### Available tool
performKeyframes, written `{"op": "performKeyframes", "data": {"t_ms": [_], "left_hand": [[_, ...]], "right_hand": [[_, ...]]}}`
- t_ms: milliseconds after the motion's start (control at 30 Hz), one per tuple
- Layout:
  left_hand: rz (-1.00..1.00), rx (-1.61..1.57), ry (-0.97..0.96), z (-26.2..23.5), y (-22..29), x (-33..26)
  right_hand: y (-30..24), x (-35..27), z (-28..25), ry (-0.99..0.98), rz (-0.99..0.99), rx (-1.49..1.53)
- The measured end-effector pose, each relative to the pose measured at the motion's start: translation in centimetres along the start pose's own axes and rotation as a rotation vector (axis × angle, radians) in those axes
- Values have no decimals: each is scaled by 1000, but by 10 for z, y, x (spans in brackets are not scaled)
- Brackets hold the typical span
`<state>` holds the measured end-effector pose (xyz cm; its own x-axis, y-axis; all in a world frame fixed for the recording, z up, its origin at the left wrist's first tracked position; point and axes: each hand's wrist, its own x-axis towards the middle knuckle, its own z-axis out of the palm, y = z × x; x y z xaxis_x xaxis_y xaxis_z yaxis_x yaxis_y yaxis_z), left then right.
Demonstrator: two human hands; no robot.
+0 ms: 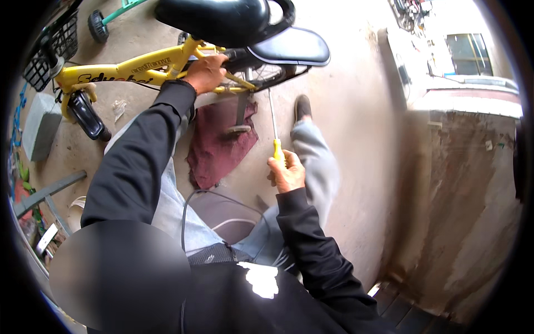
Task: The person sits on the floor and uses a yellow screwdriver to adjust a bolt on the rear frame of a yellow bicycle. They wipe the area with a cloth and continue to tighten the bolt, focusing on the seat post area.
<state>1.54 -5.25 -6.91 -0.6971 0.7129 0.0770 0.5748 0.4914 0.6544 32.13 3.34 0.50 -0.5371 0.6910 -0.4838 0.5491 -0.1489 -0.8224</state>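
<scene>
Screwdriver (275, 131), long-shafted with a yellow handle, is held upright near the middle of the view, its thin metal shaft pointed up toward the rear of a small yellow bicycle (139, 67). The handle is clamped in the right hand (286, 173), whose fingers are curled shut around it, so that only the top of the yellow grip is seen above the fist. The tip is lost against the bicycle's rear parts, and what it touches cannot be told. The bicycle's frame is gripped by the left hand (207, 72), closed on a yellow tube just below the black saddle (222, 19). A second black padded seat (292, 47) is seen just beside the saddle, to its right. A black basket (53, 50) is mounted at the bicycle's front end, at the left edge. Below the frame, a dark red cloth (217, 145) is spread on the concrete floor (356, 111). Both arms are covered by black sleeves, and 1 leg in grey trousers, ending in a dark shoe (302, 107), is stretched out beside the screwdriver.
</scene>
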Motion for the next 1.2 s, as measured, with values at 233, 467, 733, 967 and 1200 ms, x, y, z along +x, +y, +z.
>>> {"op": "performKeyframes", "data": {"t_ms": [233, 467, 733, 967, 1200], "left_hand": [[-42, -10, -67, -15, 7, -4], [-25, -65, -127, -19, 8, 1], [-260, -326, -309, -42, 17, 10], [-245, -316, -326, -41, 18, 11], [-208, -316, -273, -40, 20, 10]], "right_hand": [[48, -25, 5, 87, -88, -12], [25, 4, 21, 104, -120, -100], [9, 18, 48, -26, -8, 104], [-1, 21, 58, -104, 31, 148], [-11, 24, 69, -97, 39, 150]]}}
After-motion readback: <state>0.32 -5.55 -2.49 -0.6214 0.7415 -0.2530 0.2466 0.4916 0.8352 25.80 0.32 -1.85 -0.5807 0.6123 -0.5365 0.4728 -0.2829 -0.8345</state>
